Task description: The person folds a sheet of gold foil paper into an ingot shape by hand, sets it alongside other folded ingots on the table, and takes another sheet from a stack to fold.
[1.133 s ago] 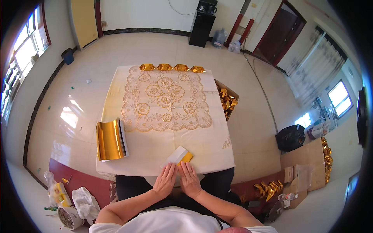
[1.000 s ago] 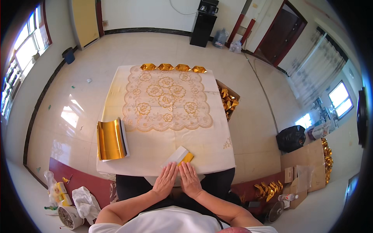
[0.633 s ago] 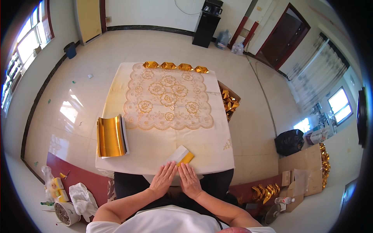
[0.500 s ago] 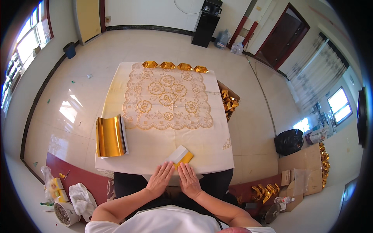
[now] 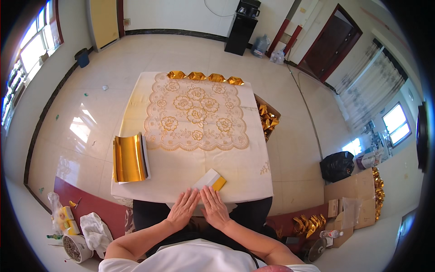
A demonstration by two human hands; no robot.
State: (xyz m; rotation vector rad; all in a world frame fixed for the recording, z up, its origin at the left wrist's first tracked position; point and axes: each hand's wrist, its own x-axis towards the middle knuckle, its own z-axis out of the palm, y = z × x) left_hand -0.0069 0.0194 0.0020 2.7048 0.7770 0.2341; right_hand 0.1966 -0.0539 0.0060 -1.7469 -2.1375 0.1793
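A small folded sheet of paper (image 5: 210,178), white with a gold-yellow band on its right side, lies slantwise near the table's front edge. My right hand (image 5: 214,207) lies flat over its near end, fingers stretched out. Close beside it, my left hand (image 5: 184,208) is flat too, its fingertips at the paper's near left corner. Both palms face down and the hands nearly touch. What lies under the fingers is hidden. To the left rests a stack of shiny gold sheets (image 5: 128,158), curling upward, with white undersides.
Several folded gold paper ingots (image 5: 196,76) line the far edge of the cloth-covered table (image 5: 181,174). A cardboard box (image 5: 271,109) of gold pieces stands off its right side. Behind me on the right are a bench (image 5: 290,222), cardboard and more gold pieces. A white bucket (image 5: 78,248) stands lower left.
My right hand has slid left and slightly forward, closer to my left hand and further over the paper. Part of the gold-yellow band is now covered. My left hand has shifted slightly left.
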